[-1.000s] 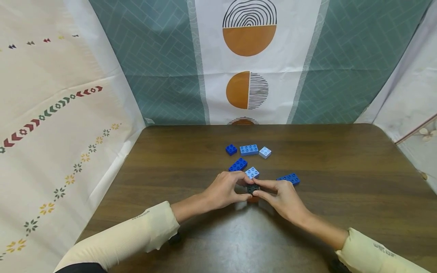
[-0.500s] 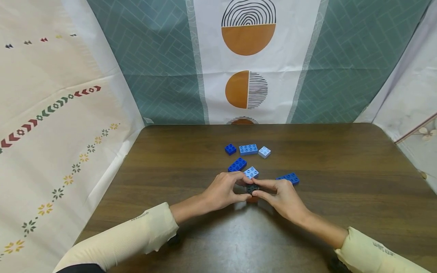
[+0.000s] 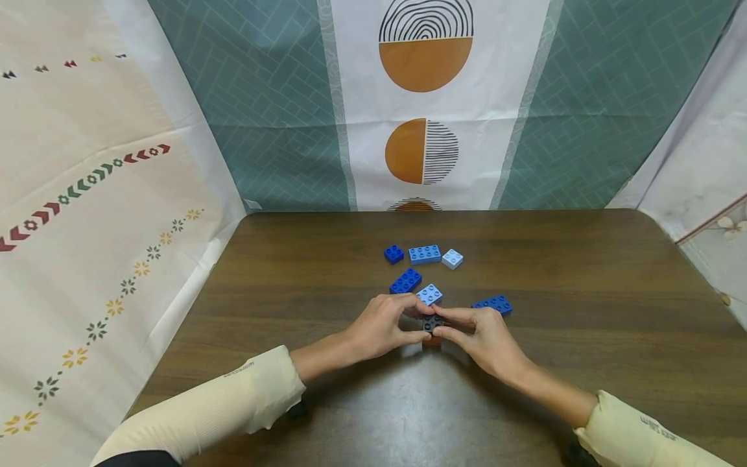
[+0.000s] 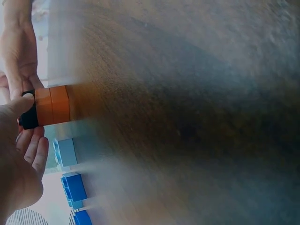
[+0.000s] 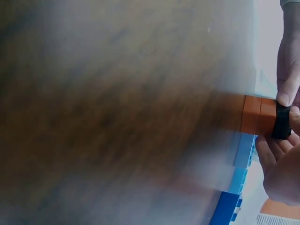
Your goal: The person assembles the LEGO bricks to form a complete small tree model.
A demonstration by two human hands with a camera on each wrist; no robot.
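A small black studded brick (image 3: 432, 323) sits on top of two stacked orange bricks (image 4: 52, 105). From the left side, my left hand (image 3: 385, 327) pinches the black brick between thumb and fingers. My right hand (image 3: 487, 338) grips the same brick from the right, its thumb and fingertips meeting those of the left hand. The orange stack stands upright on the table in both wrist views, while in the head view the hands and black brick cover most of it. Just behind the fingers lies a light blue brick (image 3: 430, 294).
On the wooden table (image 3: 583, 272), a dark blue brick (image 3: 405, 281) lies behind the left hand and a blue brick (image 3: 493, 304) behind the right. Farther back are a small dark blue brick (image 3: 393, 253), a long mid-blue brick (image 3: 425, 254) and a pale blue brick (image 3: 452, 259).
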